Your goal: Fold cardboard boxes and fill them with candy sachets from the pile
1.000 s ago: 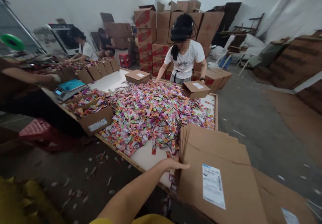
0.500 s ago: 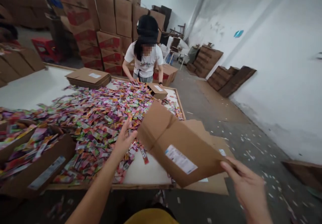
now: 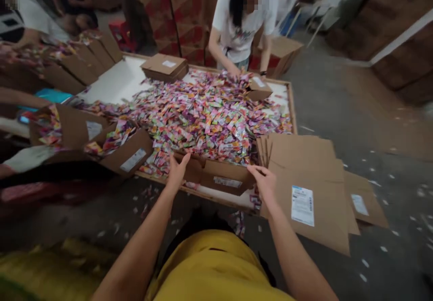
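Note:
A brown cardboard box [image 3: 225,178] with a white label stands at the near edge of the table, between my two hands. At its left end my left hand [image 3: 177,170] is closed on the cardboard. My right hand [image 3: 263,179] grips the upper right corner between thumb and fingers. Just behind the box lies a wide heap of small, colourful wrapped packets [image 3: 209,116]. How far the box is opened out, and its bottom, I cannot make out.
Flat cartons [image 3: 311,166] lie stacked at the table's right corner. Filled boxes [image 3: 125,152] stand to the left, near a gloved hand [image 3: 29,157]. Across the table a person in a white shirt [image 3: 245,26] reaches toward the packets beside another box [image 3: 259,88].
The flat carton from my right hand has come left to the table's near edge and now stands as a box. My left hand has taken hold of it. The view has tilted down.

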Motion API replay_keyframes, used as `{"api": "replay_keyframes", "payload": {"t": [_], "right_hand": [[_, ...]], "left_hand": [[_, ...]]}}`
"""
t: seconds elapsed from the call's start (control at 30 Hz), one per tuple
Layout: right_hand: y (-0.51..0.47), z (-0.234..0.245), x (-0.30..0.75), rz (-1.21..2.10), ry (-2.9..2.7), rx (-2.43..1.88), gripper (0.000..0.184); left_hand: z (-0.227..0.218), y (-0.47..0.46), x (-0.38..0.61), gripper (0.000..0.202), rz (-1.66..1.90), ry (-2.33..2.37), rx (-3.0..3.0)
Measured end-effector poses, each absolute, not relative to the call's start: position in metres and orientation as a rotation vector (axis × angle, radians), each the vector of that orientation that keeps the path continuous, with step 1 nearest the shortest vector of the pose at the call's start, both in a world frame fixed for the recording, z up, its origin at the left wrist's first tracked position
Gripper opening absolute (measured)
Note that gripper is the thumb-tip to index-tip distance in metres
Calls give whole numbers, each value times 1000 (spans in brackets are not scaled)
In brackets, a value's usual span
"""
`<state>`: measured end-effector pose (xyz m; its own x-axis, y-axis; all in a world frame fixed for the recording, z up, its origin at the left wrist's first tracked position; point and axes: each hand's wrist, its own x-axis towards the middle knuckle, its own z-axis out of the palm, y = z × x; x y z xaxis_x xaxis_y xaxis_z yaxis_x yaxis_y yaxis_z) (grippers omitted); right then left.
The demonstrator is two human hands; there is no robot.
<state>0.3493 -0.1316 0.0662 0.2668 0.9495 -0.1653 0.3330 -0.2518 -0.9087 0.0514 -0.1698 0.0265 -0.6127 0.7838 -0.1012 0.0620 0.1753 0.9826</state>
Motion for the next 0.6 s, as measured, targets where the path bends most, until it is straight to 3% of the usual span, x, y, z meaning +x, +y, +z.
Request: {"api": "replay_keyframes", "payload": {"t": [0.2,0.37,0.6], "right_hand": [[-109,60,359,1156,-1416,-1897,57],[-100,71,363,1391,-1720,-1768,45],[-78,73,357,1052,-2168,-1754,50]], "left_hand": [[23,-198,50,57,1356,1661,855],[23,-201,28,67,1236,1579,772],[35,-212,21,72,1099,1521,689]]}}
